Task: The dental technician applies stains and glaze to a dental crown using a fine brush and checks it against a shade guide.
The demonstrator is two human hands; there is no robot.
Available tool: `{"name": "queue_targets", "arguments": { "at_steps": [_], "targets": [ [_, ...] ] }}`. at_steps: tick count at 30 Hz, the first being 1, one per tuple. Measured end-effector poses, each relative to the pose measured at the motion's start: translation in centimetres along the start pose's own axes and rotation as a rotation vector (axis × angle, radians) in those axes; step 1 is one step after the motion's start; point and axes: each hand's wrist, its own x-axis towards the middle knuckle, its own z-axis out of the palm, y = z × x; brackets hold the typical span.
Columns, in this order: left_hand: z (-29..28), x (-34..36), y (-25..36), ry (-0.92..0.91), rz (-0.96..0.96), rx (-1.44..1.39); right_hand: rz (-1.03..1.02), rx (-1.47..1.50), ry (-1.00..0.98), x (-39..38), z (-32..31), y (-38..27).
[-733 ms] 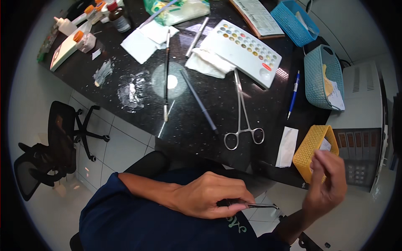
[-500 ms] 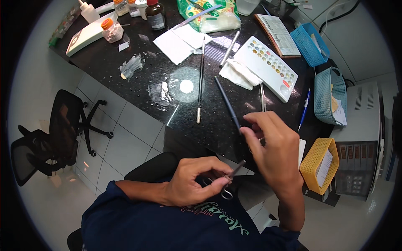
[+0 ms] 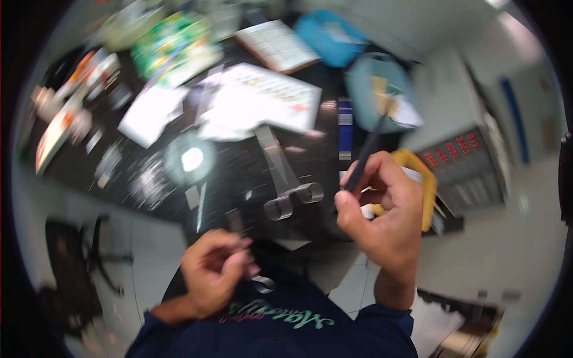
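Note:
A dark, slim pen-like stick (image 3: 366, 156) is pinched in my right hand (image 3: 388, 206), raised with its far end tilted up and away. My left hand (image 3: 215, 271), low in front of my body, is closed on a ring-handled metal tool that looks like a clamp; its ring (image 3: 263, 284) shows below the fingers and its blurred tip (image 3: 234, 221) above them. Between the hands, on the black table, lies a second ring-handled metal tool (image 3: 280, 173), doubled by motion blur. Beyond it are a white palette with coloured wells (image 3: 274, 89) and a crumpled white tissue (image 3: 224, 122).
A blue basket (image 3: 355, 89), another blue basket (image 3: 334, 51) and a yellow basket (image 3: 425, 203) stand at the right, beside a machine with a lit red display (image 3: 450, 152). Bottles (image 3: 119, 94) and a green bag (image 3: 173, 48) stand at far left. An office chair (image 3: 74, 268) is on the floor.
My right hand has lifted the dark stick off the table and tilted it up. The view has swung to the right and blurred. My left hand keeps its hold on the ring-handled tool.

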Motion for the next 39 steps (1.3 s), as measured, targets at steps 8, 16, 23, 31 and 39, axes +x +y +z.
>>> {"name": "queue_targets", "arguments": {
  "at_steps": [8,16,23,31,39],
  "targets": [
    [7.3,1.8,-2.4,0.031,0.169,0.299,-0.475,-0.123,0.756,-6.4,-19.4,3.9],
    [8.5,4.2,-4.1,-0.015,0.629,0.726,-0.64,-0.346,1.015,-2.6,-26.8,8.7],
    [9.0,3.9,-5.5,0.2,0.62,0.759,-0.608,-0.492,0.918,-0.2,-26.6,10.2],
    [9.6,4.2,-5.3,0.177,0.664,0.791,-0.696,-0.645,0.897,0.3,-26.7,11.0],
    [10.5,4.5,-5.6,0.222,0.755,0.727,-0.616,-1.041,1.474,-6.7,-25.3,8.9]
  ]
}}
